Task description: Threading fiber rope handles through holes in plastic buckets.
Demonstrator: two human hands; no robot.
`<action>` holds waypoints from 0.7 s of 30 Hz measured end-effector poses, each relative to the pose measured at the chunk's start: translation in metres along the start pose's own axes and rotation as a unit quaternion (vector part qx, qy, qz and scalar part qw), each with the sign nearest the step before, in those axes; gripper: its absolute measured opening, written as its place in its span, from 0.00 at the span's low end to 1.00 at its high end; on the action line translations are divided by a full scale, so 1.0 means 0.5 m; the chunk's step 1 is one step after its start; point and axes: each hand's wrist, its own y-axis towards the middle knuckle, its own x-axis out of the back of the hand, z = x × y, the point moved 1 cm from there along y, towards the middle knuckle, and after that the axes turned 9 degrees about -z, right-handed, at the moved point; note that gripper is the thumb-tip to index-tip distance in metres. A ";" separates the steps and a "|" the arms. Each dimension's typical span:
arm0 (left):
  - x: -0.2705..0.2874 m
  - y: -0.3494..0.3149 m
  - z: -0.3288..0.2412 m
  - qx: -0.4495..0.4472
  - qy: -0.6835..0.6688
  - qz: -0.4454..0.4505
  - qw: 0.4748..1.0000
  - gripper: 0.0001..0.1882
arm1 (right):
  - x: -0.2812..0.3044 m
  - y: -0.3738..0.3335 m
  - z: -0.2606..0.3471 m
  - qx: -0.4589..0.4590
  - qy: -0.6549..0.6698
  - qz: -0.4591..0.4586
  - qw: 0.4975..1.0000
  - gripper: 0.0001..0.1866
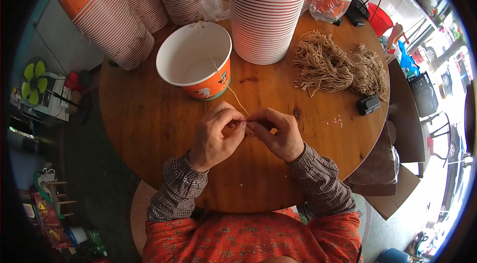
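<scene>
In front of me, over the wooden table, my left hand [218, 131] and my right hand [276, 131] meet with fingertips pinched together. Between them they grip the end of a thin tan string [234, 95]. The string runs up across the orange side and over the rim of a paper bucket [169, 59], which is white inside and stands upright just beyond my left hand. Whatever small bit sits at the very fingertips is too tiny to make out. A bundle of tan strings [323, 64] lies at the right, apart from my hands.
Tall stacks of nested paper buckets [268, 9] stand along the far side of the round table [198, 193]. Small pale bits [338, 121] and a black box-shaped object [368, 105] lie near the right edge. Open cardboard boxes [375, 168] stand beside the table.
</scene>
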 end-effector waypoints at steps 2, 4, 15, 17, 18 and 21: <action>-0.002 0.001 -0.001 -0.013 0.007 -0.010 1.000 0.06 | 0.000 0.001 0.002 0.006 0.018 -0.026 0.999 0.05; -0.002 0.001 0.000 -0.025 0.015 -0.021 0.999 0.06 | 0.002 0.002 -0.004 0.011 0.005 -0.027 1.000 0.05; -0.002 -0.003 0.005 -0.034 0.033 -0.017 0.999 0.09 | 0.003 0.001 -0.018 -0.006 -0.020 -0.047 0.999 0.06; 0.009 0.002 0.001 -0.055 0.058 -0.053 0.995 0.11 | 0.008 0.002 -0.026 -0.027 -0.015 -0.047 0.998 0.06; 0.017 0.007 0.000 -0.076 0.082 -0.088 0.990 0.12 | 0.011 0.003 -0.026 -0.027 -0.014 -0.047 0.998 0.06; 0.098 0.043 0.020 -0.142 0.199 -0.116 0.963 0.23 | 0.027 0.010 -0.031 -0.016 0.001 -0.104 0.994 0.05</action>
